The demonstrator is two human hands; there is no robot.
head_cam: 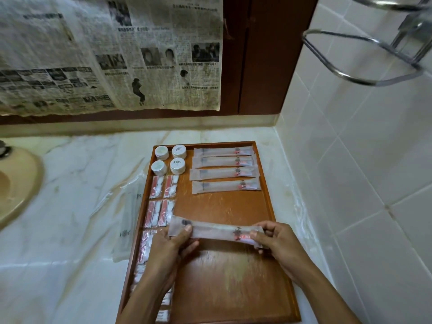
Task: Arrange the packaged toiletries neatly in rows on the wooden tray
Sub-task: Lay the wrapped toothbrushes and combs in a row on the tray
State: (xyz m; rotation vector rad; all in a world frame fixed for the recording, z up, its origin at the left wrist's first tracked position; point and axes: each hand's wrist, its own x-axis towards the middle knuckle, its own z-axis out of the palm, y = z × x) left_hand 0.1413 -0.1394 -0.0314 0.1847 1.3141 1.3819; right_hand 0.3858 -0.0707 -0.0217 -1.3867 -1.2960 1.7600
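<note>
Left hand (174, 242) and right hand (272, 239) pinch opposite ends of a long sachet (216, 231) — level, held taut to align beneath the four-sachet row (224, 170) at the wooden tray's (268, 206) 1 o'clock.

No legible text is resolved anywhere. The newspaper (112, 52) taped on the wall carries dense printed columns and headlines, too blurred to be read. Small dark emblems are printed on the round packs (179, 152) and long sachets (223, 151), and no wording can be made out on them.
</note>
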